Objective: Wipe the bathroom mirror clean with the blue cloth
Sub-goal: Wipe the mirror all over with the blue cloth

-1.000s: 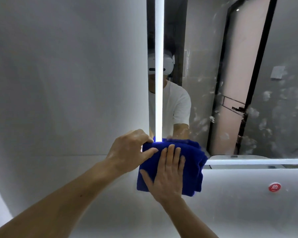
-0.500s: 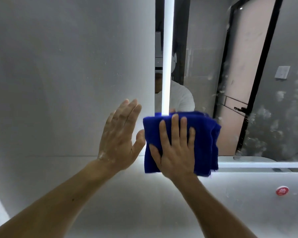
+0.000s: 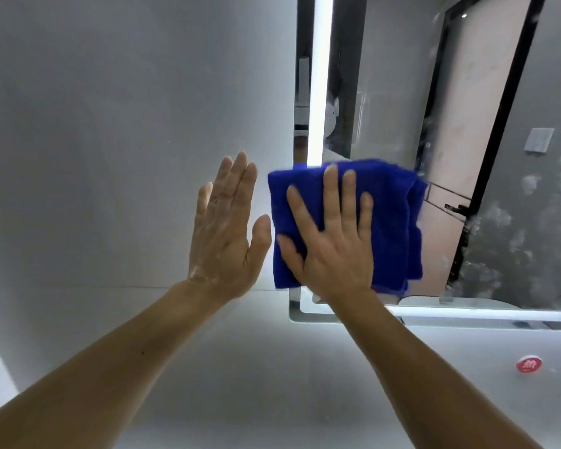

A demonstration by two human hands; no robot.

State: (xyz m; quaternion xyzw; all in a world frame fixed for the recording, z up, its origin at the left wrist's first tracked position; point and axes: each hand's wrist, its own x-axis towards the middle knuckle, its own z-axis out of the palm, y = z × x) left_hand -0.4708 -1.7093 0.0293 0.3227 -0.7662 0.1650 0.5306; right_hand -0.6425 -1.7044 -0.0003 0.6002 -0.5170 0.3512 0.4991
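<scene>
The folded blue cloth (image 3: 392, 222) lies flat against the lower left corner of the mirror (image 3: 486, 157), over its lit vertical strip. My right hand (image 3: 334, 241) presses on the cloth with straight, spread fingers. My left hand (image 3: 224, 231) is flat against the grey wall just left of the mirror's edge, fingers straight, holding nothing. White smudges and spots cover the mirror glass to the right of the cloth. The cloth hides the glass beneath it.
A lit strip (image 3: 467, 311) runs along the mirror's bottom edge. Below it is a pale surface with a round red sticker (image 3: 529, 364) at the right. The grey wall (image 3: 110, 140) fills the left half of the view.
My left hand let go of the cloth and went flat onto the wall. My right hand slid the cloth upward along the mirror's left edge.
</scene>
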